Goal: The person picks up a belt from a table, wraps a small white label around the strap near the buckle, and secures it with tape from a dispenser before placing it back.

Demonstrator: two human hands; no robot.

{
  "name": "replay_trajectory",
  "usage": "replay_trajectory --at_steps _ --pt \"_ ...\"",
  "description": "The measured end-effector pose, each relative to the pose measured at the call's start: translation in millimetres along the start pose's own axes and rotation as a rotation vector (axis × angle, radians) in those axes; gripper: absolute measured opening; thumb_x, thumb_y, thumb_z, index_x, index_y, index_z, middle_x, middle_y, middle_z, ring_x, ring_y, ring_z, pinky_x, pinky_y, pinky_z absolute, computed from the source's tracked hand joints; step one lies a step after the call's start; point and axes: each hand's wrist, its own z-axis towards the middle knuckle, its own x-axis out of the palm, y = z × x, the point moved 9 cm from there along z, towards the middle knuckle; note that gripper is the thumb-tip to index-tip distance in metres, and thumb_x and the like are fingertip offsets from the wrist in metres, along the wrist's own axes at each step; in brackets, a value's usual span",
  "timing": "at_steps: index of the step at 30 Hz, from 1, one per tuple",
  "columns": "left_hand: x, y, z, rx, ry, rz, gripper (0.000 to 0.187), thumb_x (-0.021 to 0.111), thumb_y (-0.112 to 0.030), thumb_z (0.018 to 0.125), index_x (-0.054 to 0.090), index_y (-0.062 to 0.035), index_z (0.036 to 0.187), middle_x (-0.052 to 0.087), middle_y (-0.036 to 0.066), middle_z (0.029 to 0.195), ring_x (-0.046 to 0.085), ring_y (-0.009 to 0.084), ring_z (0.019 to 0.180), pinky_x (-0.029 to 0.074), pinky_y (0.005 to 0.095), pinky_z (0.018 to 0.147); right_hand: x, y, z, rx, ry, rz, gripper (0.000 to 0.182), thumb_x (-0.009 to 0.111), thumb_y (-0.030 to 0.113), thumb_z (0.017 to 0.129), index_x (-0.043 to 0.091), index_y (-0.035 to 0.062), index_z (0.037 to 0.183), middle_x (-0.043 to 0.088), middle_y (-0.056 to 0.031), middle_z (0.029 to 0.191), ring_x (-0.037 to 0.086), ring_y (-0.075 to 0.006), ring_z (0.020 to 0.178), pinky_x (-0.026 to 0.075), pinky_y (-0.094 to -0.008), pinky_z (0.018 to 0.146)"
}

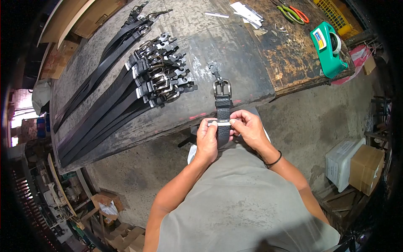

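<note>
Head view | left hand [207,140] and right hand [247,128] both pinch white label [222,122] around black belt [223,110] | finished belts [126,92] lie on workbench [235,50]

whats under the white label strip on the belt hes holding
The white label strip lies across the black belt, just below its buckle. The left hand and right hand pinch its ends, hiding them and the belt's lower part.

belt [223,110] lower length hidden behind hands [228,133]
</note>
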Motion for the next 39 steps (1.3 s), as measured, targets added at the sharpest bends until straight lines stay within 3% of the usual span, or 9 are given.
replay_trajectory --at_steps 18,27,30,32,36,39 --pt "0 0 1 -0.01 -0.01 -0.01 0.013 0.037 -0.012 0.095 0.041 -0.0028 0.103 0.062 0.016 0.09 0.066 0.0229 0.069 0.057 0.0341 0.06 6 -7 5 0.048 0.045 -0.013 0.017 0.053 0.01 0.089 0.056 -0.0039 0.098 0.06 -0.0041 0.084 0.059 -0.0082 0.062 0.049 -0.0228 0.053" --pt "-7 3 0 -0.035 -0.061 -0.068 0.021 0.045 -0.014 0.094 0.031 -0.0056 0.108 0.061 0.02 0.09 0.066 0.0256 0.067 0.057 0.0363 0.058 12 -1 2 0.06 0.1 -0.016 0.017 0.051 0.01 0.089 0.055 -0.0038 0.098 0.059 -0.004 0.08 0.059 -0.0084 0.061 0.048 -0.0226 0.051" --pt "-8 3 -2 -0.041 -0.08 -0.053 0.029 0.048 -0.016 0.093 0.028 -0.0038 0.111 0.058 0.021 0.096 0.065 0.0272 0.072 0.056 0.0384 0.065 13 -3 3 0.069 0.114 -0.011 0.016 0.051 0.01 0.089 0.054 -0.0037 0.098 0.059 -0.004 0.079 0.059 -0.0088 0.06 0.047 -0.0223 0.05" --pt "-11 7 -1 -0.058 -0.106 -0.142 0.029 0.049 -0.015 0.094 0.025 -0.0091 0.109 0.06 0.021 0.09 0.066 0.0267 0.066 0.057 0.0376 0.057 12 -4 3 0.072 0.104 -0.035 0.016 0.051 0.01 0.09 0.054 -0.0037 0.097 0.059 -0.004 0.079 0.059 -0.0087 0.06 0.047 -0.0219 0.05" --pt "-10 6 -2 -0.051 -0.085 -0.15 0.028 0.049 -0.015 0.094 0.024 -0.0103 0.107 0.06 0.022 0.091 0.066 0.0269 0.066 0.057 0.0376 0.056 12 -6 3 0.076 0.099 -0.019 0.015 0.051 0.009 0.09 0.054 -0.003 0.097 0.059 -0.0036 0.078 0.058 -0.0078 0.059 0.046 -0.0212 0.05" --pt "-7 2 -5 -0.063 -0.098 -0.098 0.031 0.051 -0.014 0.092 0.024 -0.0088 0.107 0.057 0.022 0.097 0.065 0.0288 0.072 0.057 0.04 0.064 12 -7 4 0.08 0.103 -0.014 0.014 0.051 0.01 0.09 0.054 -0.0024 0.097 0.059 -0.0027 0.076 0.057 -0.0067 0.058 0.044 -0.0203 0.049"
